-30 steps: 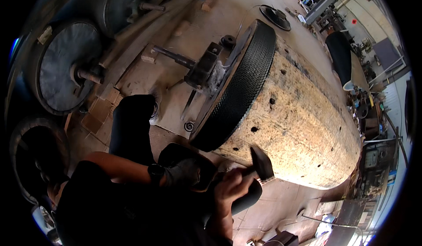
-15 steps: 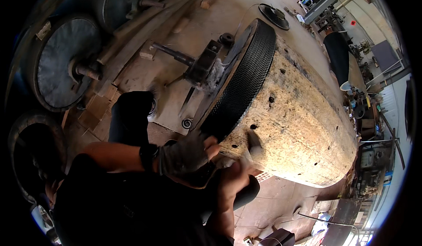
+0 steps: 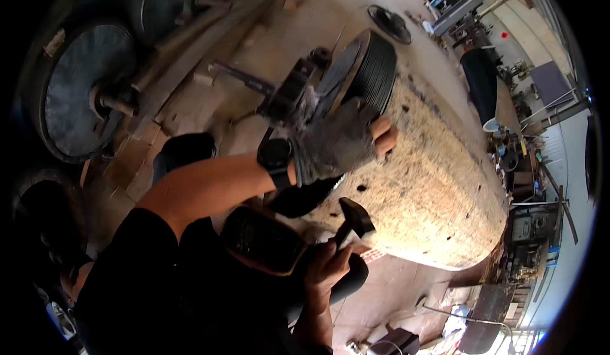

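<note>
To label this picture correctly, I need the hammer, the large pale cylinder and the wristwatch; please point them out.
Hammer (image 3: 357, 218): head view, on its dark head.
Large pale cylinder (image 3: 426, 174): head view, mid-surface.
Wristwatch (image 3: 275, 154): head view, on its face.

Wide head-worn fisheye view, steeply downward, near the hands (image 3: 337, 142)

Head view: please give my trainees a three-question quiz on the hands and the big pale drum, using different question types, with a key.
1. Multiple choice: what does the right hand hold?
A: a saw
B: a hammer
C: a brush

2. True or false: the left hand wears no glove.

3. Fill in the blank: the ribbed band around the end of the drum is coloured ____.

Key:
1. B
2. False; it wears a dark glove.
3. black
</note>
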A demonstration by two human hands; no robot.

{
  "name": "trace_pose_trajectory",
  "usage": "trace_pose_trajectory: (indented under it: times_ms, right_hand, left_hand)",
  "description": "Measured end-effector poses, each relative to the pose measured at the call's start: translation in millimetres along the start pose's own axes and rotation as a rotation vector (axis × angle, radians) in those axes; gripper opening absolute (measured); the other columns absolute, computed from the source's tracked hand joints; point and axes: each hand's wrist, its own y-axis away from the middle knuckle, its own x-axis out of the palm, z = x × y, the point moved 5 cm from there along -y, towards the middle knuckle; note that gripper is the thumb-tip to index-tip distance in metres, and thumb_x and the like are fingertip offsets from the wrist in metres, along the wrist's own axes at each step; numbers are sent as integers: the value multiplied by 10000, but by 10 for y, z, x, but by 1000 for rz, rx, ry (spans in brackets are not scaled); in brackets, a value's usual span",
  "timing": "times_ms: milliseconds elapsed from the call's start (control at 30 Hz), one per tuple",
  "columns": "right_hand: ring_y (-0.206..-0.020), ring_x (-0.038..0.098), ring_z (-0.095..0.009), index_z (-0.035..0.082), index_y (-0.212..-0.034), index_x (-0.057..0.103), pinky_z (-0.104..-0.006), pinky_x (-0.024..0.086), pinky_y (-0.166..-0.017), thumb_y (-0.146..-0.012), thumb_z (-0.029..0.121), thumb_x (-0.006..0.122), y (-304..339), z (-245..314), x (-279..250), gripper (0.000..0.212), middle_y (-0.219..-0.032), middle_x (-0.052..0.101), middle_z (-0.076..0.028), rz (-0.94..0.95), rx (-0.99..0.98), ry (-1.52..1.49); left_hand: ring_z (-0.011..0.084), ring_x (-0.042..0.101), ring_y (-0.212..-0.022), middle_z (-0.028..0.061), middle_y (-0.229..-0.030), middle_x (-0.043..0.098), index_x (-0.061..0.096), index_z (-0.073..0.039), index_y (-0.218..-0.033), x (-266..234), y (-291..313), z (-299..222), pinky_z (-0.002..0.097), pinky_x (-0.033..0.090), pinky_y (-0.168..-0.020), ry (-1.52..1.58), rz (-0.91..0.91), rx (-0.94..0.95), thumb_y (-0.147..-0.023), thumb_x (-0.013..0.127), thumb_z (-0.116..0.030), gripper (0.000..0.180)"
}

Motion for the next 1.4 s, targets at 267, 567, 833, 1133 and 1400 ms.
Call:
trace_pose_trajectory:
  times_ms: [267, 567, 833, 1133, 1400]
  right_hand:
    - [-606, 617, -269, -12, -1003, 607, -371, 500, -543, -965, 109, 545, -45, -87, 79, 141, -754, 641, -147, 147, 130, 154]
    - [-584, 584, -271, -52, -946, 543, -402, 481, -527, -995, 153, 584, -211, -47, 130, 214, -694, 620, -143, 184, 214, 252]
    - [-557, 571, -306, -48, -1021, 547, -385, 440, -498, -1002, 155, 577, -232, 61, 61, 206, -713, 597, -139, 132, 81, 337]
    - [-647, 651, -395, -34, -1033, 594, -441, 522, -554, -925, 85, 593, -52, -99, -13, 161, -795, 648, -210, 7, -258, 237]
    - [-657, 642, -457, 17, -1053, 533, -499, 505, -548, -949, 106, 638, 253, -265, 4, 173, -754, 645, -245, 60, 116, 21]
  left_hand:
    - [245, 547, -803, 67, -891, 462, 536, -82, -883, 121, -43, 1, 391, 470, -716, 35, -18, 6, -725, 690, -105, 222]
    - [274, 518, -710, 60, -719, 443, 483, -77, -872, 272, -62, 168, 416, 434, -667, 461, 160, -217, -811, 652, -63, 181]
    - [257, 495, -652, 52, -678, 427, 423, -100, -781, 245, -139, 82, 409, 400, -603, 496, 66, -279, -801, 617, -48, 202]
    - [294, 573, -813, 105, -968, 529, 571, -68, -976, 206, -211, 68, 430, 493, -701, -31, 91, -30, -832, 618, -90, 152]
    - [285, 604, -745, 121, -895, 599, 569, -16, -1221, -77, 906, -471, 407, 502, -683, 403, 120, -63, -791, 633, 76, 445]
